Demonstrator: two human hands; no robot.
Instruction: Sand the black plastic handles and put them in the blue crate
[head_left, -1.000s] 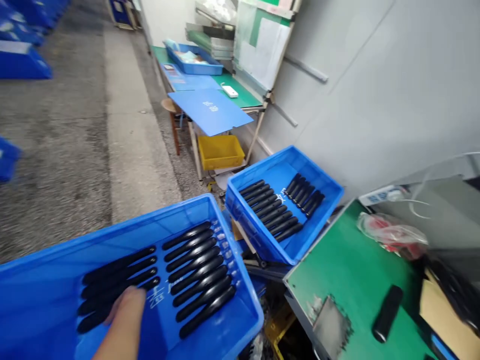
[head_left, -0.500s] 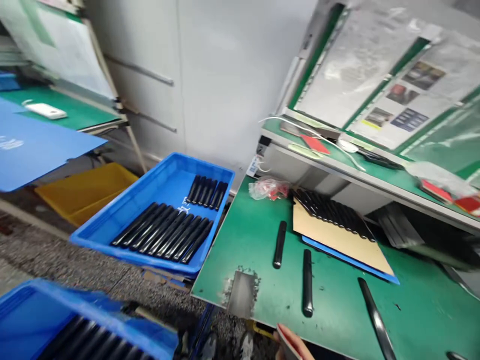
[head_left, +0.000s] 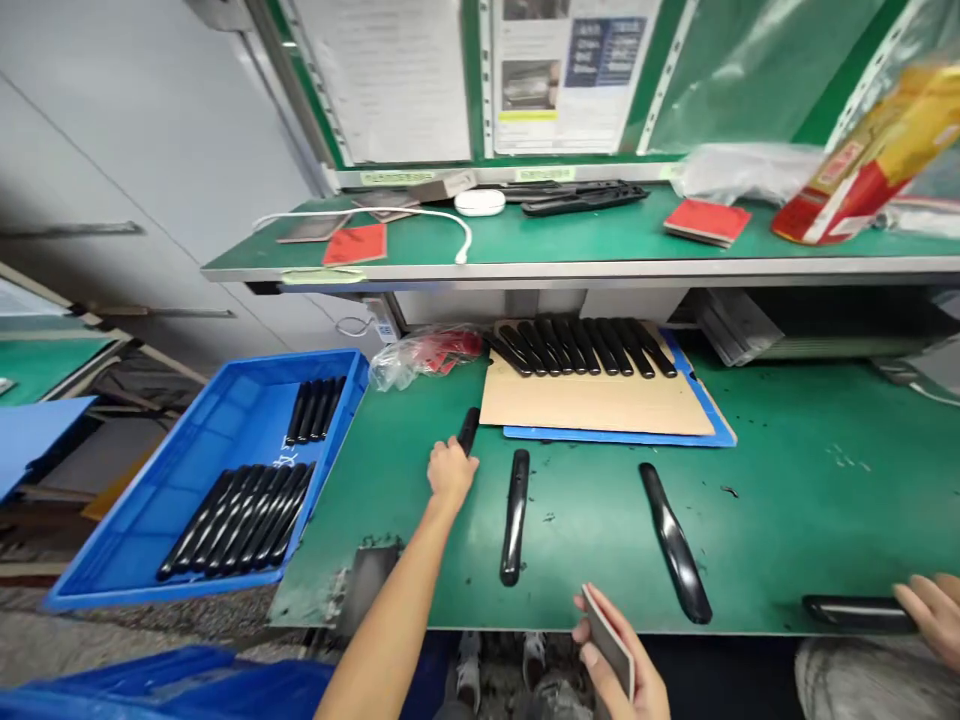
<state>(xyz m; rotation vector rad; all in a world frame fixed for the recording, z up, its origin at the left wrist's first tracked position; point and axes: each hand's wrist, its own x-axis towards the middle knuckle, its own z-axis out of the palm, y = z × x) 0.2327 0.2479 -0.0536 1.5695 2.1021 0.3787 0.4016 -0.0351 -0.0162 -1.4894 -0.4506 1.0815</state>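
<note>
My left hand (head_left: 451, 470) is closed round the lower end of a black handle-like piece (head_left: 469, 428) on the green table (head_left: 585, 520), left of the cardboard. Near the table's front edge, my right hand (head_left: 626, 660) grips a thin grey pad (head_left: 609, 640) between thumb and fingers. Between my hands lies a glossy black piece (head_left: 514, 515), and a curved one (head_left: 675, 545) rests farther right. Several black pieces (head_left: 592, 345) sit in a row on the cardboard sheet (head_left: 585, 405).
A blue crate (head_left: 97, 560) with black pieces stands at the left. At the far right another person's hand (head_left: 934, 610) touches a black piece (head_left: 855, 612). A shelf (head_left: 570, 240) spans the back; a plastic bag (head_left: 409, 360) lies below it.
The view has swung right. My left hand has come into view and taken hold of the leftmost black piece. Another person's hand has appeared at the right; my right hand still holds the pad.
</note>
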